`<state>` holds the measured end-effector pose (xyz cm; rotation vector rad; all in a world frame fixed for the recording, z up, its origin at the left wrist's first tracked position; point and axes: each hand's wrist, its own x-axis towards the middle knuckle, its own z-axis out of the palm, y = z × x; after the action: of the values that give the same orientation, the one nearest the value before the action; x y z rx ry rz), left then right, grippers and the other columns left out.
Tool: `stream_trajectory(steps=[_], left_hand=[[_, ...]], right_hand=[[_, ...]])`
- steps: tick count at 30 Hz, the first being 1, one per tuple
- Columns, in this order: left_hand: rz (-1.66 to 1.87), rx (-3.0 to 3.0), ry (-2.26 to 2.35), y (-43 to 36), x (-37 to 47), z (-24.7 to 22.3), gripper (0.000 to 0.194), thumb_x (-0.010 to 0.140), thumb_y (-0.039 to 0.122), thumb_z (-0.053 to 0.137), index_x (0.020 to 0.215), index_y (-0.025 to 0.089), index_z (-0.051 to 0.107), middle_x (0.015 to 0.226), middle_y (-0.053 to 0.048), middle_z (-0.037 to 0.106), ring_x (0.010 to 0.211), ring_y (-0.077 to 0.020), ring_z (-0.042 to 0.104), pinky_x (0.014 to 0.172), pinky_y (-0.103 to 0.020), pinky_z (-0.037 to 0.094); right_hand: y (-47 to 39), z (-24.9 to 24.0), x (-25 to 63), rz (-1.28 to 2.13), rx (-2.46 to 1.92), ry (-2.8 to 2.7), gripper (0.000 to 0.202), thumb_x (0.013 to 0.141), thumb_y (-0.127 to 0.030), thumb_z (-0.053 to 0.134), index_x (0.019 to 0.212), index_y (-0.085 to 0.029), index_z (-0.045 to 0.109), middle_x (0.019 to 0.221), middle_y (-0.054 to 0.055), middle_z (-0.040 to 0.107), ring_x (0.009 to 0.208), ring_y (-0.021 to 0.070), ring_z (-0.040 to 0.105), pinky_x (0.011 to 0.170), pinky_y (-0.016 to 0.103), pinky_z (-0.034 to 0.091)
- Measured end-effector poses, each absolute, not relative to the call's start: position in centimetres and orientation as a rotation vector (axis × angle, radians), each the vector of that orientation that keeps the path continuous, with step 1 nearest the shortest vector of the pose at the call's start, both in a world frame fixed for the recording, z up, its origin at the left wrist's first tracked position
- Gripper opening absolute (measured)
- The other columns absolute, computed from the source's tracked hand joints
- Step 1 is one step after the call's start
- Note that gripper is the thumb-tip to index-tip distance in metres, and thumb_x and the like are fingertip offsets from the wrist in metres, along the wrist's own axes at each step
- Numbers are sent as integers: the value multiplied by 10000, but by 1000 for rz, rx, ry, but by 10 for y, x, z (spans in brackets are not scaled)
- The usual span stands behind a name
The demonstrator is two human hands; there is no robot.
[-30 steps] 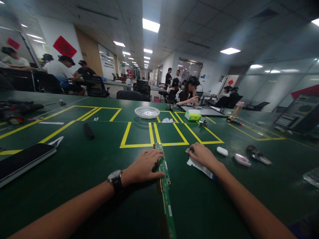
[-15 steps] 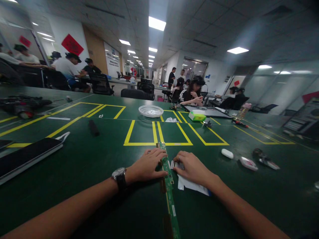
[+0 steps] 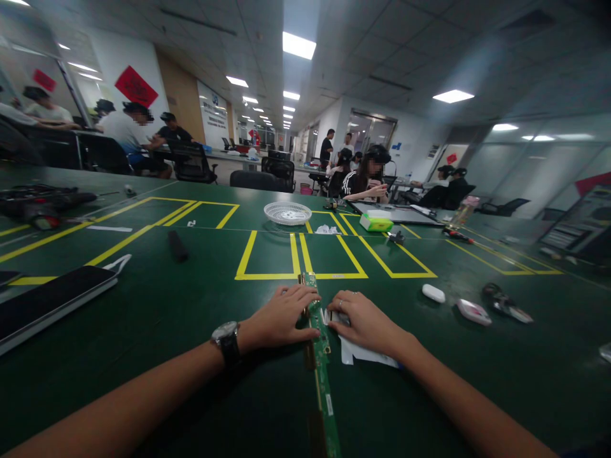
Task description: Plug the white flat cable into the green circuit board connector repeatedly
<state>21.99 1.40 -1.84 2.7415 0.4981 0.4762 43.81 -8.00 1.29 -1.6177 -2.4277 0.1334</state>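
Observation:
A long, narrow green circuit board (image 3: 324, 381) lies lengthwise in front of me, with brown flexible strips along its left edge. My left hand (image 3: 285, 315) grips its upper part from the left, fingers over the far side and thumb pressed on the near side. Close by on the right, my right hand (image 3: 360, 321) is closed on a small white folded piece (image 3: 330, 316) at the board's right edge. Its material is hard to make out. Under that wrist lies a flat white sheet or packet (image 3: 367, 354).
Yellow tape outlines (image 3: 300, 277) mark the green table. A white plastic basket (image 3: 287, 214) and a green tissue pack (image 3: 376, 221) stand farther back. A white case (image 3: 433, 293) and a pinkish-white case (image 3: 473, 312) lie right, a dark flat device (image 3: 52, 302) left. Several people sit beyond.
My right hand and the white piece have moved slightly left, nearer the board. The left hand keeps its grip. The whole view has shifted very slightly.

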Motion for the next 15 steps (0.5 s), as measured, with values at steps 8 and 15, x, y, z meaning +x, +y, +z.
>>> stream_trajectory(steps=[8,15], left_hand=[[455,2688,356,20,218,-20,703,877,549,616,1474,281,358,1463,-63,479,1333,-286,434,1086,-456,307],[497,2667,378,20,218,-25,871,861,574,626,1547,240,205,1535,-96,381,1355,-308,406,1106,-468,290]], right_hand=[[-79,11,440,274,-1459,-2443,321,913,-234,600,1232,-200,589,1104,76,638,1021,218,570,887,356,449],[-78,7,439,311,-1553,-2340,575,853,-238,683,1379,-222,452,987,32,648,861,191,578,775,335,444]])
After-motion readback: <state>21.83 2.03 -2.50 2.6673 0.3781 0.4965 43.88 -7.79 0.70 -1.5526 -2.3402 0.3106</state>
